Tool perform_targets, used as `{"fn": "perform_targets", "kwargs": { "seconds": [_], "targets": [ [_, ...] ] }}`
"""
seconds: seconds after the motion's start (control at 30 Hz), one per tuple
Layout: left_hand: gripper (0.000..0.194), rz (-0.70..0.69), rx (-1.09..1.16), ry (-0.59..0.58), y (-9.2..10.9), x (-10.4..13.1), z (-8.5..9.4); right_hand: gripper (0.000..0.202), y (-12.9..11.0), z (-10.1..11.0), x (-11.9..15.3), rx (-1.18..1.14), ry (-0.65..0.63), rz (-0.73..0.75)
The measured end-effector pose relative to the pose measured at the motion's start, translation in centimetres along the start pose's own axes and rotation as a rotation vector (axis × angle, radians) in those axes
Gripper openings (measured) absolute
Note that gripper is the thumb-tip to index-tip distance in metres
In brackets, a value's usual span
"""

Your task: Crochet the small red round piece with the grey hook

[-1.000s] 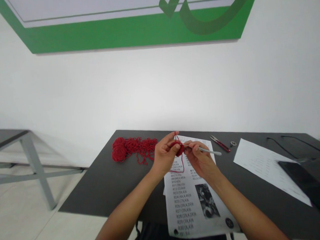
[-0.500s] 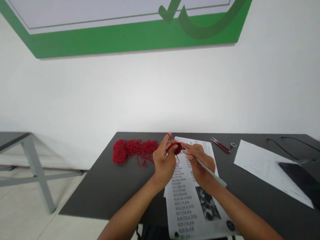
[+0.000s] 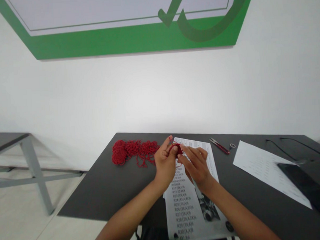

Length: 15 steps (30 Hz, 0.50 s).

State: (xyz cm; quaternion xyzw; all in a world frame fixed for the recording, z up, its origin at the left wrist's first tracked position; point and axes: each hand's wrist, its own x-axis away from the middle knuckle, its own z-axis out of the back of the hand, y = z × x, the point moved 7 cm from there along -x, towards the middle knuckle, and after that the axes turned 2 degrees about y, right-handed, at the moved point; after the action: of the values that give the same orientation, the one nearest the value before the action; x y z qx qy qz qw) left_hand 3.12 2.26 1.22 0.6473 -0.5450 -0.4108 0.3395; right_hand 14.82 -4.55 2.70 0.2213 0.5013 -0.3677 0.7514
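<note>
A small red crocheted piece (image 3: 179,151) is pinched in my left hand (image 3: 164,164), with red yarn looped over the raised index finger. My right hand (image 3: 197,164) has its thumb and fingertips closed on the right edge of the same piece. The crochet hook is mostly hidden behind my right hand. Beneath both hands lies a printed pattern sheet (image 3: 180,218) with rows of text and a dark photo. A heap of loose red yarn (image 3: 142,149) and its ball (image 3: 119,152) rest to the left of my hands.
Red-handled snips (image 3: 220,146) and a small ring (image 3: 232,146) lie right of the pattern sheet. Farther right are a white paper (image 3: 265,170), glasses (image 3: 282,150) and a dark phone (image 3: 306,184) on the black table (image 3: 99,190). Another table (image 3: 9,139) stands at the left.
My right hand has moved from a pen-like grip on the grey hook handle to fingers on the red piece. The handle no longer shows clearly. My left hand keeps its hold.
</note>
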Motion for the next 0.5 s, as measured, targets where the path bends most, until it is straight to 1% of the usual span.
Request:
{"fn": "perform_targets", "kwargs": {
  "seconds": [0.1, 0.17, 0.3, 0.37, 0.43, 0.5],
  "targets": [
    [0.055, 0.148, 0.182, -0.049, -0.8, 0.1, -0.7, 0.035, 0.0, 0.0, 0.1, 0.003, 0.015, 0.014],
    [0.053, 0.193, 0.233, -0.074, -1.1, 0.1, -1.0, 0.037, 0.1, -0.1, 0.2, 0.001, -0.002, 0.009],
    [0.049, 0.203, 0.267, -0.114, -1.4, 0.2, -1.4, 0.038, 0.4, 0.0, 0.4, 0.012, -0.016, 0.014],
    [0.046, 0.231, 0.289, -0.141, -1.8, 0.3, -1.6, 0.038, 0.6, 0.0, 0.4, 0.005, -0.007, 0.001],
    [0.045, 0.251, 0.311, -0.154, -2.1, 0.4, -1.8, 0.037, 1.0, 0.0, 0.3, -0.020, 0.016, -0.030],
    [0.049, 0.238, 0.304, -0.144, -2.1, 0.4, -1.7, 0.032, 1.3, 0.2, -0.1, -0.064, 0.071, -0.051]
  ]
}}
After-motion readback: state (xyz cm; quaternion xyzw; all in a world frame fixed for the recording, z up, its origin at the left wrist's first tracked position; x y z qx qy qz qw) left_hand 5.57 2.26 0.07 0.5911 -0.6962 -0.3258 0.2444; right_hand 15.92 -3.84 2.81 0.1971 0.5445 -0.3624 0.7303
